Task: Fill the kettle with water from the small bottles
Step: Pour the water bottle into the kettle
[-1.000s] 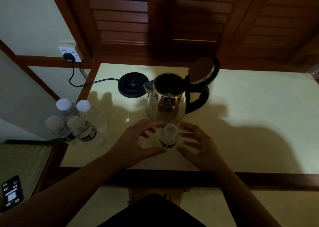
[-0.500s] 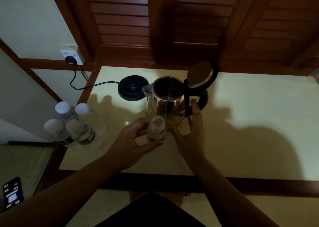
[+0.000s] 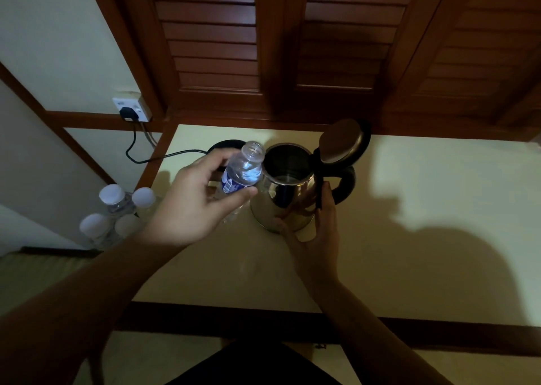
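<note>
A steel kettle (image 3: 281, 197) stands on the pale table (image 3: 409, 209) with its lid (image 3: 341, 141) flipped up and its mouth showing. My left hand (image 3: 193, 206) grips a small clear water bottle (image 3: 243, 173) with a blue label. The bottle has no cap and is tilted, its neck at the kettle's left rim. No water stream is visible. My right hand (image 3: 316, 232) holds the kettle's body, fingers by the black handle and thumb low on the front.
Several capped small bottles (image 3: 112, 197) stand at the table's left corner. The black kettle base (image 3: 224, 147) lies behind my left hand, its cord running to a wall socket (image 3: 130, 108). Wooden shutters rise behind the table. A dark wooden edge borders the table's near side.
My left hand lifted the bottle, now uncapped, up and left and tipped its neck to the kettle's rim. My right hand moved from the bottle onto the kettle's side.
</note>
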The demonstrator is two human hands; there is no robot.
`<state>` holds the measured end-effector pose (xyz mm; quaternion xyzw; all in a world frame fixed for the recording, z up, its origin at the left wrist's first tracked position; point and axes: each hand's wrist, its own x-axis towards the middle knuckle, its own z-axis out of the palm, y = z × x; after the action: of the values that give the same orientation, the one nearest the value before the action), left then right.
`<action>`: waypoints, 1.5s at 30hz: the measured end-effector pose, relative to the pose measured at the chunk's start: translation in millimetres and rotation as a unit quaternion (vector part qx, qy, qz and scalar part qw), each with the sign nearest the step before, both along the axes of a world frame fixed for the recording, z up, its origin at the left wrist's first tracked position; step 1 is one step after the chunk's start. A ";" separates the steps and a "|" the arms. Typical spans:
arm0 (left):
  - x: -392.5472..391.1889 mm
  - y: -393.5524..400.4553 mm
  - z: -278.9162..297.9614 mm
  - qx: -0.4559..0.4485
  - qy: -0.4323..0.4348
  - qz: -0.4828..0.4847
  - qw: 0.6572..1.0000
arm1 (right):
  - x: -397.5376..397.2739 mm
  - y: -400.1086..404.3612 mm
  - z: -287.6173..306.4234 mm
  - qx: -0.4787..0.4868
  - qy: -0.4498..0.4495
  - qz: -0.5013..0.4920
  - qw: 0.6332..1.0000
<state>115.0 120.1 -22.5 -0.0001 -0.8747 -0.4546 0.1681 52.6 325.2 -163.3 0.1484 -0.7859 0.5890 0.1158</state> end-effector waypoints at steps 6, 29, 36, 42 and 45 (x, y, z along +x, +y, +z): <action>-12.9 -5.2 7.7 -0.086 -0.005 -0.009 0.996 | -0.3 -0.2 -0.1 0.014 -0.003 -0.005 1.000; -46.5 -14.6 44.9 -0.416 -0.040 -0.029 0.908 | -2.9 2.1 3.3 0.014 -0.012 0.003 1.000; -54.7 -12.1 51.1 -0.469 -0.065 -0.023 0.881 | -2.1 2.2 5.0 0.014 -0.010 0.001 1.000; -56.5 -11.7 59.9 -0.500 -0.084 -0.029 0.862 | -2.6 2.5 4.2 0.016 -0.012 0.001 1.000; -55.8 -8.8 65.2 -0.505 -0.082 -0.030 0.859 | -3.0 2.8 2.1 0.014 -0.009 0.001 1.000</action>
<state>59.2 111.3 42.7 -0.0742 -0.9944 0.0462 0.0587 49.6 328.0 -161.2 0.1454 -0.7948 0.5797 0.1055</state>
